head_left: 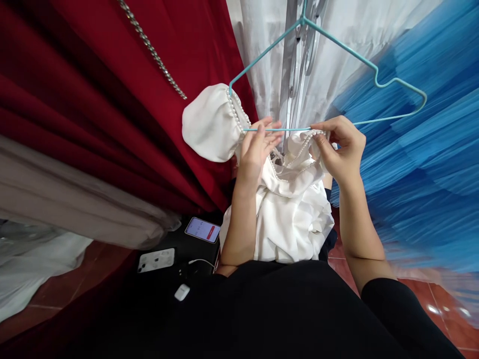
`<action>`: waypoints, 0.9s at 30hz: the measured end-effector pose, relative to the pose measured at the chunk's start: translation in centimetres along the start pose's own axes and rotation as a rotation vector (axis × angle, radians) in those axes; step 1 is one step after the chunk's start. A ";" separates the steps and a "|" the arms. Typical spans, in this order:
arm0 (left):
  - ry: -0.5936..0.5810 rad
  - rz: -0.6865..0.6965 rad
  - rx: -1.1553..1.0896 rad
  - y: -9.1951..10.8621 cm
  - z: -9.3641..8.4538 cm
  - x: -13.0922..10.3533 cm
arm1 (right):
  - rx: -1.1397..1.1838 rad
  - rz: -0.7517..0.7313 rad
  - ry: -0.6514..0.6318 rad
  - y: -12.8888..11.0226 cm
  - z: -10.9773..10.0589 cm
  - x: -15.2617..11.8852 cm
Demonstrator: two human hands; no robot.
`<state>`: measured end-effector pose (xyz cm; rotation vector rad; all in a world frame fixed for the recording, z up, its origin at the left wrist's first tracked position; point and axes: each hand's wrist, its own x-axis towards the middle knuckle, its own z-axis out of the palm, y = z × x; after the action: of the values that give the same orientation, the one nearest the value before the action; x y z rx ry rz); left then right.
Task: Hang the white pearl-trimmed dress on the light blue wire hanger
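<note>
A white dress [292, 219] with pearl-beaded edges lies over my lap. One puffed sleeve [211, 124] hangs on the left end of a light blue hanger [340, 45]. My left hand [260, 144] is beside that sleeve, fingers spread near the hanger's lower bar, and grips nothing visible. My right hand [339, 147] pinches the dress's beaded edge against the hanger's lower bar, thumb and forefinger together. The hanger's right shoulder sticks out bare above my right hand.
Red fabric [149, 124] hangs at the left, blue tulle [422, 164] at the right. Two phones, one face up [202, 230] and one face down [156, 260], lie on a black surface beside a white case [182, 292] and a cable.
</note>
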<state>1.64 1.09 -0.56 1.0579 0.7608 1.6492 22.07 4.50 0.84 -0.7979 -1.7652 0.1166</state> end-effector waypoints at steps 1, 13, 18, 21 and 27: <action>0.013 0.055 -0.098 -0.4 0.7 0.2 | -0.008 0.008 -0.001 0.0 0.0 0.0; 0.114 0.126 -0.208 0.6 1.9 -0.6 | -0.142 0.032 0.653 2.8 -3.6 -1.6; 0.150 0.119 -0.115 1.1 1.5 -0.6 | -0.053 0.035 0.737 4.5 -8.3 2.4; 0.133 0.146 -0.125 1.2 1.6 -0.8 | -0.061 0.013 0.580 3.1 -9.6 4.7; 0.123 0.176 -0.165 1.1 1.9 -1.0 | -0.151 -0.023 0.281 -0.1 -8.2 7.5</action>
<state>3.08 -0.19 0.90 0.9343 0.6114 1.9064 28.29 6.07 9.92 -0.8580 -1.5280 -0.1403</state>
